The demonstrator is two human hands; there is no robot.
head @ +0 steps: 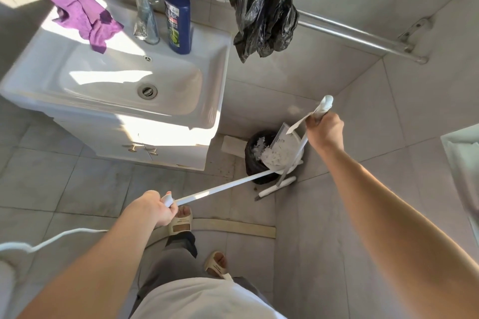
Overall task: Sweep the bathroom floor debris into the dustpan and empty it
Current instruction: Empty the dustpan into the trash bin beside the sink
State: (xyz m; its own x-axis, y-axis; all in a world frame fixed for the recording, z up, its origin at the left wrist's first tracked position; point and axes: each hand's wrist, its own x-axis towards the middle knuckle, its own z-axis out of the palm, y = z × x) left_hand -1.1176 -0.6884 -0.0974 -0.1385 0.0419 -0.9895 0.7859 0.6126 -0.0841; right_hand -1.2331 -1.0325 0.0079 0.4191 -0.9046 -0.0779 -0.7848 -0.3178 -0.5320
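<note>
My left hand (pixel 153 208) grips the end of a long white handle (pixel 220 188) that runs up to the white dustpan (pixel 283 151). The dustpan is tilted over a black-lined bin (pixel 255 163) in the corner, with white shredded debris (pixel 272 156) lying in the pan and some in the bin. My right hand (pixel 325 131) grips the top of a second white handle (pixel 302 146), which goes down to the broom head (pixel 278 186) resting on the floor beside the bin.
A white sink (pixel 124 80) on a cabinet stands at the left, with a purple cloth (pixel 83 13), a tap and a blue pump bottle (pixel 177 15). A black bag (pixel 261 8) hangs from a wall rail (pixel 357 33). My sandalled feet stand near a wooden strip (pixel 238 226).
</note>
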